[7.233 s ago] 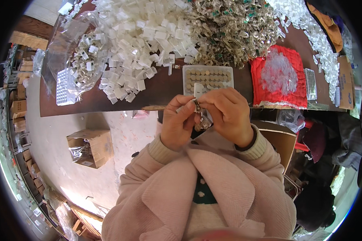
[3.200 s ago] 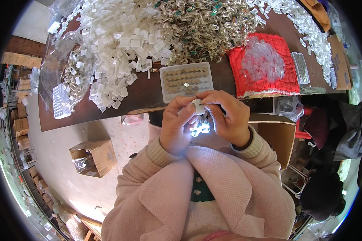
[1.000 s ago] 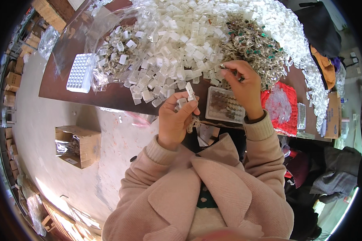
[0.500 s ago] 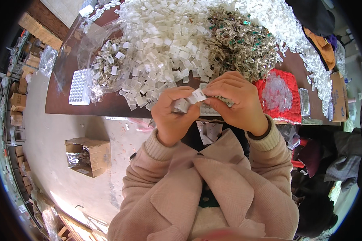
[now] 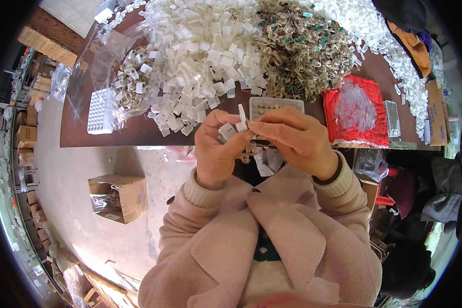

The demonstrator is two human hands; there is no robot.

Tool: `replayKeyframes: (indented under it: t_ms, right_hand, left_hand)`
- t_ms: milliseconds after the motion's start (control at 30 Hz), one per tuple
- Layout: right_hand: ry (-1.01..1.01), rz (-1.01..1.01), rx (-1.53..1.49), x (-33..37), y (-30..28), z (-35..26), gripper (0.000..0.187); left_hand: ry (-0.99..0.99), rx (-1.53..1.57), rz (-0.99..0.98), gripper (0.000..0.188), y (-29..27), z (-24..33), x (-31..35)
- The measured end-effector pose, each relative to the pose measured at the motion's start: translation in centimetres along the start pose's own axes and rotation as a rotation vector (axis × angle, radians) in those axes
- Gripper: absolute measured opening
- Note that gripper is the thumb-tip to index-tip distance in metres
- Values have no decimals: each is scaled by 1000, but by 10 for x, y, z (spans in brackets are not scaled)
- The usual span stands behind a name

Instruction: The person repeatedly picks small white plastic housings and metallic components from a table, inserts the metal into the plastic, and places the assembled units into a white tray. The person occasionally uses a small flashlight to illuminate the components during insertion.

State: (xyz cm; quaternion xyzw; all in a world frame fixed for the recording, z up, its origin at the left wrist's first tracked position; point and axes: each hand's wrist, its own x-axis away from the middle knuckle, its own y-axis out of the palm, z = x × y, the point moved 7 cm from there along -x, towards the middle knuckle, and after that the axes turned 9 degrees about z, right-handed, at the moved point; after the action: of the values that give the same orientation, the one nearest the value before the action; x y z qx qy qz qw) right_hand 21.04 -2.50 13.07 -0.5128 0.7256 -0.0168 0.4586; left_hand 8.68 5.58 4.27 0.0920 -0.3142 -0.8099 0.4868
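Note:
My left hand (image 5: 214, 147) is closed around small white plastic boxes. One white box (image 5: 226, 132) sits between its fingers, and a second box with a raised flap (image 5: 242, 117) stands at the fingertips. My right hand (image 5: 299, 139) pinches at the edge of that second box; anything tiny between its fingertips is hidden. Below the fingertips hangs a small cluster of clear brownish pieces (image 5: 249, 152); which hand holds it I cannot tell. Just beyond my right hand lies a white tray (image 5: 300, 105) with rows of round pale pieces, partly covered by the hand.
A large heap of white plastic boxes (image 5: 205, 46) covers the table's middle, beside a pile of clear brownish pieces (image 5: 303, 51). At right, clear bits lie on a red cloth (image 5: 377, 110). A white cell tray (image 5: 100, 112) is at left. An open carton (image 5: 133, 197) stands on the floor.
The box at my left fingertips has turned, and its flap now stands upright. My right hand has moved lower, uncovering more of the tray. The dangling brownish pieces have come into sight.

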Motion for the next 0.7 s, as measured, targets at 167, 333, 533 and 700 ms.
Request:
replayKeyframes:
  t_ms: [167, 333, 533, 700]
  right_hand:
    - [-22, 119, 87, 5, 7, -8, 45]
    - [100, 324, 144, 10, -1, -8, 34]
    - [266, 326, -111, 13, -2, 3, 18]
    - [317, 322, -71, 16, 5, 4, 16]
  left_hand:
    - [190, 114, 161, 20, 5, 1, 8]
    - [68, 205, 165, 21, 0, -9, 7]
    - [94, 161, 41, 28, -4, -13, 8]
    - [186, 157, 57, 28, -4, -16, 11]
